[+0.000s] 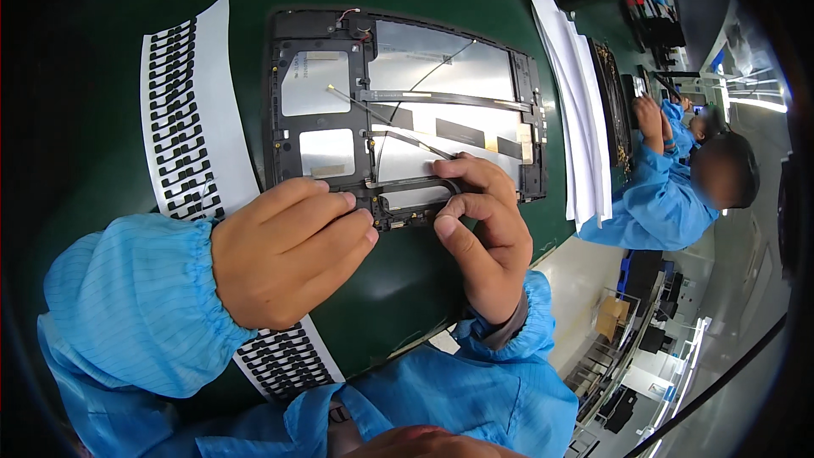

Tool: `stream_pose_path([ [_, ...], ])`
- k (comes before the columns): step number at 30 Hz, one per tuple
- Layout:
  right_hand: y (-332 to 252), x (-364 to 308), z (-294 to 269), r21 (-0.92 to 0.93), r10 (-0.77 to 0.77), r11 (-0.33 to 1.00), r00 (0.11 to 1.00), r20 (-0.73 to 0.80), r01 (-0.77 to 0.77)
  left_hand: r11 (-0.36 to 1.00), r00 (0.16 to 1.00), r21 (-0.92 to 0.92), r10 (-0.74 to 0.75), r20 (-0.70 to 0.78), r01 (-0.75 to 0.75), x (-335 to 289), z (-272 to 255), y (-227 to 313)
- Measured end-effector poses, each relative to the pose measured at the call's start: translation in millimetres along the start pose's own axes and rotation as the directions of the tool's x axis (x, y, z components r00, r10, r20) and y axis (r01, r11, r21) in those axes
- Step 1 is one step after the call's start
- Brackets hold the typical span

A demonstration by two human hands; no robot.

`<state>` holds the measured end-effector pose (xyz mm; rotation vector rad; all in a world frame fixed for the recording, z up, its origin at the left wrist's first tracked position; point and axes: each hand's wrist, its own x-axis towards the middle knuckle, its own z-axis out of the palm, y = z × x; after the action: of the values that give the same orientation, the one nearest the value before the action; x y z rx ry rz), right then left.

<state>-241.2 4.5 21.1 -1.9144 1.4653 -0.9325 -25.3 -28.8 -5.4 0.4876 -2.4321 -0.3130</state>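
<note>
Green table point(403, 284) around panel point(462, 76), hands point(275, 259) point(492, 233) at edge

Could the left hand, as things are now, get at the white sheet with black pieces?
Probably yes, if the left hand leaves the black device frame: the white sheet passes beneath that hand, and its upper part lies uncovered.

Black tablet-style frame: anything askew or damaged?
No clear damage. One oddity: a gold-tipped cable slants across the frame, its upper-left tip seemingly unplugged, unlike the flat black strip running neatly across. The left hand hides the lower-left corner.
</note>
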Motion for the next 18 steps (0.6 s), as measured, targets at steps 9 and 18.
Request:
stream_pose_path([
  [9, 0, -1, 0, -0.054, -0.019, 0.998, 1.000, -0.012, 0.019, 1.000, 1.000, 0.007, -0.005, 0.004, 0.005, 1, 0, 2],
  [18, -4, 0, 2, -0.083, -0.030, 0.996, 0.998, -0.048, 0.026, 0.970, 0.964, 0.126, 0.184, 0.191, -0.210, 20, -1, 5],
])
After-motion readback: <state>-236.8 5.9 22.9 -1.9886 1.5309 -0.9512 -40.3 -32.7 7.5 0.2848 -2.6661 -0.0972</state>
